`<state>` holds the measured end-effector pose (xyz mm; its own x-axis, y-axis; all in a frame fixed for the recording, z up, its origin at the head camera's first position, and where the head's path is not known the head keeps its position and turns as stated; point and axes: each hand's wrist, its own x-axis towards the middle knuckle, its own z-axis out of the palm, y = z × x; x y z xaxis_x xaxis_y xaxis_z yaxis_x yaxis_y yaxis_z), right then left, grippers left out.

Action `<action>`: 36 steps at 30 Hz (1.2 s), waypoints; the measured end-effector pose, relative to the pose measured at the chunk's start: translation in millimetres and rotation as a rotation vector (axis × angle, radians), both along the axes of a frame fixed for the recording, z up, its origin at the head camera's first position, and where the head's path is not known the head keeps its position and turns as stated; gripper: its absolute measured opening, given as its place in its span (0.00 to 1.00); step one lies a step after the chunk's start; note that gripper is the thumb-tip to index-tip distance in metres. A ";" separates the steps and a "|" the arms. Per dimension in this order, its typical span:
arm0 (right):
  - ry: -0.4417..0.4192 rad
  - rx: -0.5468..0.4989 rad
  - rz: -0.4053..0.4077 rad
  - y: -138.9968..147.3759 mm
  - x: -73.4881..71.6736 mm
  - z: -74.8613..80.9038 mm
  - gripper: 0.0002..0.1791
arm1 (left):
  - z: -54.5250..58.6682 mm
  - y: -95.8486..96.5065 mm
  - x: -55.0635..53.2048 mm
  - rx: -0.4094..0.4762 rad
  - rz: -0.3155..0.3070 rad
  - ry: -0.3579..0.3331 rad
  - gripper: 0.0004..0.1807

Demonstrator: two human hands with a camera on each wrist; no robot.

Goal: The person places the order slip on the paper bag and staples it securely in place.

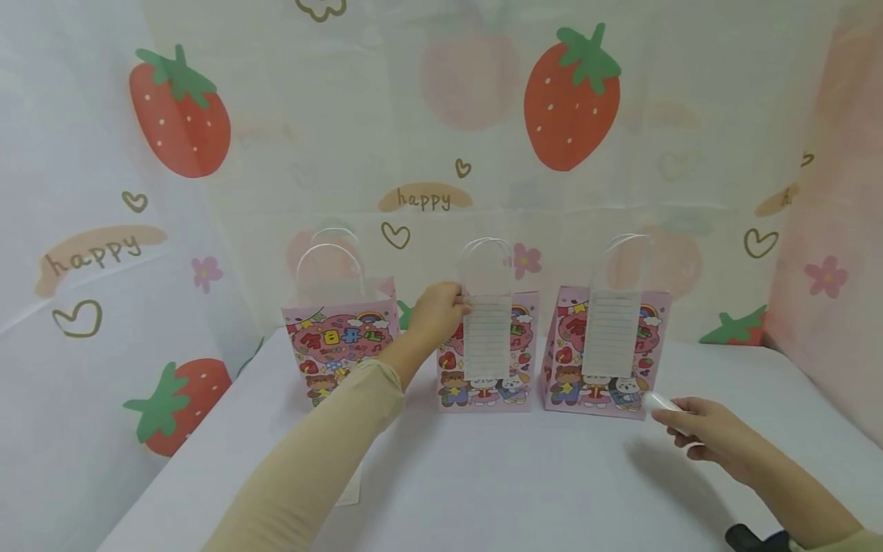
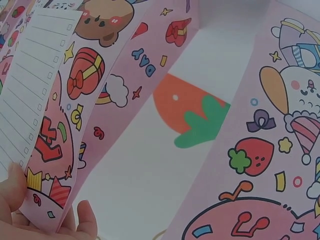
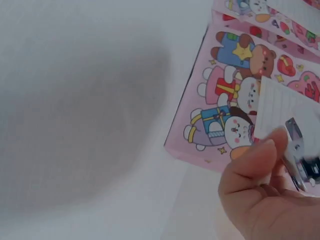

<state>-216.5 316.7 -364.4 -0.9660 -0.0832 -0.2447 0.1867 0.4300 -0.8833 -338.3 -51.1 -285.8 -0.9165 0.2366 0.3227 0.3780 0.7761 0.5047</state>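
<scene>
In the head view my left hand (image 1: pixel 434 310) pinches the top left edge of the middle pink gift bag (image 1: pixel 453 395). A lined white paper slip (image 1: pixel 486 341) hangs down that bag's front from its top edge. The left wrist view has the thumb (image 2: pixel 14 187) on the slip's side and the fingers behind the bag's panel. My right hand (image 1: pixel 713 433) holds a small white stapler (image 1: pixel 661 404) low by the right gift bag (image 1: pixel 562 399); its metal end (image 3: pixel 295 175) shows in the right wrist view. Another lined slip (image 1: pixel 610 337) hangs on the right bag.
A third pink gift bag (image 1: pixel 345 368) stands at the left, partly behind my left forearm. All three have pale looped handles. A white paper (image 1: pixel 350 491) lies on the white table (image 1: pixel 497 483) beside my left sleeve. A strawberry-print cloth (image 1: pixel 441 138) hangs behind.
</scene>
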 end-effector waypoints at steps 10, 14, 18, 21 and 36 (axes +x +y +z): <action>0.071 -0.189 -0.075 -12.4 -6.1 4.0 0.38 | -1.0 0.0 -1.3 0.010 -0.001 0.013 0.08; 0.109 -0.310 -0.060 -19.4 -8.8 6.5 0.37 | -0.1 -0.9 -0.7 0.016 -0.008 0.026 0.08; 0.156 -0.521 -0.030 -26.6 -11.2 8.5 0.31 | 0.0 -1.5 -0.8 0.018 -0.008 0.017 0.08; 0.174 -0.631 -0.024 -31.5 -11.3 10.3 0.20 | -0.1 -1.0 -0.8 0.016 -0.003 0.011 0.08; 0.106 -0.637 -0.011 -54.9 -12.4 22.0 0.11 | 0.0 1.2 2.1 0.001 0.010 0.014 0.08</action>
<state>-228.9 261.8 -342.4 -0.9839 -0.1704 -0.0537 0.0857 -0.1864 -0.9787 -336.2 -49.9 -285.8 -0.9140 0.2273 0.3359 0.3775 0.7795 0.4998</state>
